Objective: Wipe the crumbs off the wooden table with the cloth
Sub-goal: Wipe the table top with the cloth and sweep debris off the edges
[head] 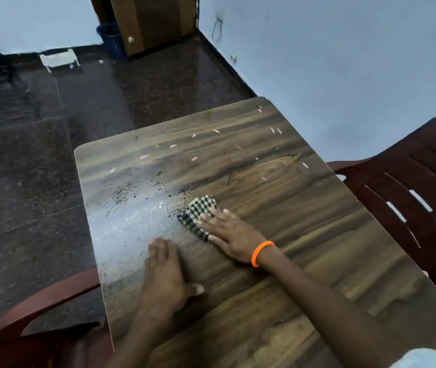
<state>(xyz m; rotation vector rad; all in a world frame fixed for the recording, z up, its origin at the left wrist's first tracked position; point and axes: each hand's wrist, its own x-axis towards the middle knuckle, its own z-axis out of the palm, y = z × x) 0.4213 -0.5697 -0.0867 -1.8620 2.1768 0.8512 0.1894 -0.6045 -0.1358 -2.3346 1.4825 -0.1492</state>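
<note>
Checked black-and-white cloth [198, 214], one folded piece, is lying mid-table under my right hand [234, 236], whose straight fingers are pressing it flat on the wooden table [304, 235]. My left hand [165, 274] is resting open on the wood, holding nothing. Dark crumbs [142, 192] are scattered beside the cloth; I am counting about fifteen pale grains [195, 158] beyond. Two red chairs [408, 197] are flanking the table.

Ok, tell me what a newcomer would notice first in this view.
The right hand, with an orange wristband, presses a checked cloth flat on the middle of the wooden table. Dark crumbs lie across a pale glare patch left of the cloth, with light flecks scattered toward the far edge. The left hand rests nearby.
</note>
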